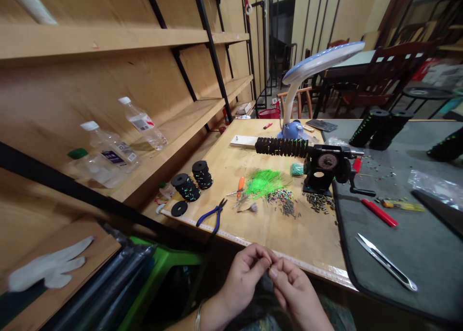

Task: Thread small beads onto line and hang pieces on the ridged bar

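At the table's front edge, my left hand [248, 273] and my right hand [294, 287] meet with their thumbs and forefingers pinched together. Whatever lies between the fingertips is too small to name. Beyond them, blue-handled pliers [213, 216] rest with the jaws open. A bundle of bright green strands [265, 182] is spread mid-table, beside coloured beads [280, 195] and a pile of small grey pieces [287, 207]. A black winding device [321, 167] with a crank carries a row of black spools [282, 147]. Dark metal bits [320, 202] lie at its base.
Black spools [186, 186] stand at the table's left edge. On the grey mat [365, 254] are thread snips [387, 262], a red stick-like item [379, 212] and a yellow-handled tool [403, 205]. A desk lamp [291, 99] rises behind. Plastic bottles [112, 148] sit on the left shelf.
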{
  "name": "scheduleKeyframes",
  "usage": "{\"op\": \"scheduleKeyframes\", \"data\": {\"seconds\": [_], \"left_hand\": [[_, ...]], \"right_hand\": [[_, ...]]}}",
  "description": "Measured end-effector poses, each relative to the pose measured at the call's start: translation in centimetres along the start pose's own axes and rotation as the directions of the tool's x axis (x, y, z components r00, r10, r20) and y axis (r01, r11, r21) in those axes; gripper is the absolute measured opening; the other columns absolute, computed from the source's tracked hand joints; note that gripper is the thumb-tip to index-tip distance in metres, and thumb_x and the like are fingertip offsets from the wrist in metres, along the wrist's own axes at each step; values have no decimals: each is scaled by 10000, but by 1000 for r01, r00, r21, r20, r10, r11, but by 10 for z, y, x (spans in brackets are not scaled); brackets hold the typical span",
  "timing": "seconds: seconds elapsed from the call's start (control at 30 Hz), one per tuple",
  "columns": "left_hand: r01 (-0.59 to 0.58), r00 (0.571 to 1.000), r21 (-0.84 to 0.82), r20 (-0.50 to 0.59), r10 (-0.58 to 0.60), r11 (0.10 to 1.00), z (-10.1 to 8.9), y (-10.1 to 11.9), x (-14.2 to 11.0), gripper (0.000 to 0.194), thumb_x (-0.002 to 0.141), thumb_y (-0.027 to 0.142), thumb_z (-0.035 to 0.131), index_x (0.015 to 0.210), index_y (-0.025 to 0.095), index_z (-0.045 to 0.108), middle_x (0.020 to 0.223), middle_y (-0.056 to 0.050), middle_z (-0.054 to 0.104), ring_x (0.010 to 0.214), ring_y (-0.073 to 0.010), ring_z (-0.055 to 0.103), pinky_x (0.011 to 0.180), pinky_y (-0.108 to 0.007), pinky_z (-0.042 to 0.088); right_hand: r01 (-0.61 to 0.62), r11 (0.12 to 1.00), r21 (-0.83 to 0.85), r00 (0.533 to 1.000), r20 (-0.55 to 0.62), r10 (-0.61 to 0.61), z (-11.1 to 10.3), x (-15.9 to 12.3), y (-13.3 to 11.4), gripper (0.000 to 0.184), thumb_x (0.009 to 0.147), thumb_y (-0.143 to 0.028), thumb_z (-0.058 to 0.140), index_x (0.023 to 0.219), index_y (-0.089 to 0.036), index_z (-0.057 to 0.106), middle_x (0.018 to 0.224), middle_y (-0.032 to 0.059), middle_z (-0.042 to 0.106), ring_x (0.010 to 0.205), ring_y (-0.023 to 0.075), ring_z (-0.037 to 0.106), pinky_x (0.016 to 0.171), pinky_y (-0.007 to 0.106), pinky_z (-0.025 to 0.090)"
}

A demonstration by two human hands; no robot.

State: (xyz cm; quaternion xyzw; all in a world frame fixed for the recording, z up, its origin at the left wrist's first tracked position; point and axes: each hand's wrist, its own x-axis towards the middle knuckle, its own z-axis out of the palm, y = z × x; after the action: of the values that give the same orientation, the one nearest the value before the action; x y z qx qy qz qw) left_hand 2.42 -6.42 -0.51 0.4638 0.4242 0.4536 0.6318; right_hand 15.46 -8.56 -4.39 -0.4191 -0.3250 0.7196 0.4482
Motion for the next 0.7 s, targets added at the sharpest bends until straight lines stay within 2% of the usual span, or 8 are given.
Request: {"op": "scheduleKeyframes", "data": {"seconds": [0.07,0.13,0.2,0.27,0.37,0.47,0.57,0.7], "left_hand": [[16,1000,-24,11,-16,1000,-1,5,2,265,822,387,664,732,150,589,738,-19,618,679,-123,551,653,-225,432],[68,997,-59,34,-66,996,-3,9,4,307,823,431,653,738,155,547,663,20,548,540,-75,453,503,-182,348],[115,992,-73,66,-111,991,-5,13,5,340,823,473,636,747,167,509,606,52,484,454,-50,361,419,-169,258],[128,988,-37,94,-124,991,-7,17,6,364,825,507,617,752,175,487,582,70,445,407,-35,311,383,-168,222],[104,986,49,122,-110,993,-12,22,9,382,838,529,585,753,173,477,598,70,453,369,-15,312,363,-163,217],[86,985,76,142,-96,993,-18,28,11,387,837,531,581,749,170,473,611,66,470,351,-8,347,349,-152,239],[128,982,8,136,-128,992,-23,35,11,385,795,517,637,736,174,473,602,64,469,379,-22,354,337,-141,296],[243,966,-117,123,-229,963,-29,42,5,386,727,470,725,729,177,475,585,56,466,447,-45,320,329,-123,310]], "right_hand": [[18,995,-103,1000,26,-16,1,-1,-9,488,721,-654,662,712,-196,493,418,-130,340,365,46,230,389,181,157],[63,972,-227,997,55,-52,1,-3,-18,479,754,-655,622,732,-186,524,467,-105,383,393,61,286,407,187,216],[123,928,-352,991,86,-99,1,-3,-25,439,811,-616,577,738,-184,544,507,-82,420,424,79,337,433,202,268],[201,854,-480,979,132,-156,1,-2,-30,366,866,-532,546,727,-193,548,512,-69,446,445,98,378,462,217,304],[349,683,-641,937,229,-264,3,1,-39,216,909,-348,523,746,-212,565,562,-34,557,495,127,481,511,228,347],[487,466,-739,870,365,-331,8,4,-50,154,923,-215,467,826,-227,586,692,17,676,576,155,598,550,229,372],[577,257,-775,805,485,-343,11,8,-59,179,937,-183,442,854,-229,593,716,40,700,602,170,639,548,231,365],[625,43,-779,742,577,-343,6,14,-66,212,942,-175,443,825,-216,615,640,38,661,554,169,598,519,243,329]]}}
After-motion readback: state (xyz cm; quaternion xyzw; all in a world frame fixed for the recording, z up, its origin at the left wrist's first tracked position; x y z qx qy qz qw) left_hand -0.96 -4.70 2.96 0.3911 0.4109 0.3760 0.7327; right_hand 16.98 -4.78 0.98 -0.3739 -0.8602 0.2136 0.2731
